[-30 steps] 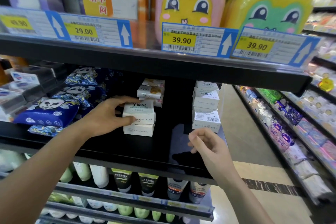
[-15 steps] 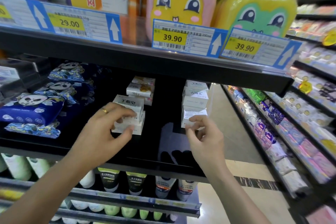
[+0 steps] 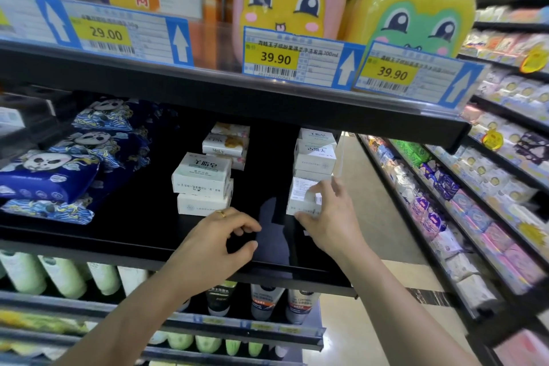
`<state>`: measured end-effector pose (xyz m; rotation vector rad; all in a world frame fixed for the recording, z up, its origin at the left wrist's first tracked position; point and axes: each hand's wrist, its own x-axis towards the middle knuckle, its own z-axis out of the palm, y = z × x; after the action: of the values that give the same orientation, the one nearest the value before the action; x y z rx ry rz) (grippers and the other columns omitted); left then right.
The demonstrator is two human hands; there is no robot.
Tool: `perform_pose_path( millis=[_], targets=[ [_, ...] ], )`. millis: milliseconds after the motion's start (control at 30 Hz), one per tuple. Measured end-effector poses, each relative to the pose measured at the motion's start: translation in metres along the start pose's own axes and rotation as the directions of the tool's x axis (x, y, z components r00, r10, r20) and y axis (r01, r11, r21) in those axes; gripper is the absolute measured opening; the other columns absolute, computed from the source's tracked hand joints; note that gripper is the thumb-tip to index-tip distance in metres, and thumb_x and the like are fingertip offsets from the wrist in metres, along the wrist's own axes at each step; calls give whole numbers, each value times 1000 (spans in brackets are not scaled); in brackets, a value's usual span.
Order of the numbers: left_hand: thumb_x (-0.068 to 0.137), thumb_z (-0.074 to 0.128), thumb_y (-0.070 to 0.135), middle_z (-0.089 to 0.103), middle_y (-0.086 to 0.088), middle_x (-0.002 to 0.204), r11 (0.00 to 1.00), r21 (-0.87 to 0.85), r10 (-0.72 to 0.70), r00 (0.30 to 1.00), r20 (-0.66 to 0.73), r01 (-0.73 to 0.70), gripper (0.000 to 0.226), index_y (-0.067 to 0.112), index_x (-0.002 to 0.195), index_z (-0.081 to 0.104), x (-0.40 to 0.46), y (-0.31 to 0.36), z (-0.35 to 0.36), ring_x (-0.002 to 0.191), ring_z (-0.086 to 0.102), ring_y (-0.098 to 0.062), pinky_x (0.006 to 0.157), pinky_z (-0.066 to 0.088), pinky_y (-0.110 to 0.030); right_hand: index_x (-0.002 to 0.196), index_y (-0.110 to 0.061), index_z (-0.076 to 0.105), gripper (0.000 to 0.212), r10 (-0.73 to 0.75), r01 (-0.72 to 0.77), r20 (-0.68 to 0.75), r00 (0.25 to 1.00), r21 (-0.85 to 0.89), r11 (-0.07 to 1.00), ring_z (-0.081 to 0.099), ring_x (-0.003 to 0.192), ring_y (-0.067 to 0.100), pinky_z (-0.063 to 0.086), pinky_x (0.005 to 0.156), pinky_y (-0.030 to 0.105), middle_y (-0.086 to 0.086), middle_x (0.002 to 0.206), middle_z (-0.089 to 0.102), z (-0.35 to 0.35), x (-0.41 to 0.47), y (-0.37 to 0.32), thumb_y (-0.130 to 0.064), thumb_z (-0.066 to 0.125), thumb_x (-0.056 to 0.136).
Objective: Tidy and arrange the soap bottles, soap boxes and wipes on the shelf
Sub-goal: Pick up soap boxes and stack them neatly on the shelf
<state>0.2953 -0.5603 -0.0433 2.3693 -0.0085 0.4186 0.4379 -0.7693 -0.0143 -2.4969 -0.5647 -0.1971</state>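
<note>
Left hand (image 3: 218, 242) pulling back off the middle soap boxes (image 3: 203, 184), fingers loosely curled, empty; right hand (image 3: 328, 217) pinching the lowest box (image 3: 300, 197) of the right stack.

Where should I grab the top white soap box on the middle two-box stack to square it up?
Grip the top white soap box by its two short ends, reaching in from the open shelf front. It lies flat, turned slightly askew on the lower box, with bare shelf at both ends, so fingers likely fit there. The left hand hangs nearest, holding nothing; the right hand grips another box.
</note>
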Motion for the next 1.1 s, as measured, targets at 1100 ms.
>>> perform_pose_path(
  millis=[1100],
  targets=[
    [79, 67, 65, 70, 21, 121, 917, -362, -157, 986, 62, 169, 70, 45, 144, 50, 0, 9, -10, 104, 65, -9, 88, 49, -18, 140, -46, 50, 66, -222, 36, 196, 955, 667, 744, 57, 130, 11, 50, 109, 38, -16, 142, 59, -2, -62, -10, -8, 74, 92]
  ],
)
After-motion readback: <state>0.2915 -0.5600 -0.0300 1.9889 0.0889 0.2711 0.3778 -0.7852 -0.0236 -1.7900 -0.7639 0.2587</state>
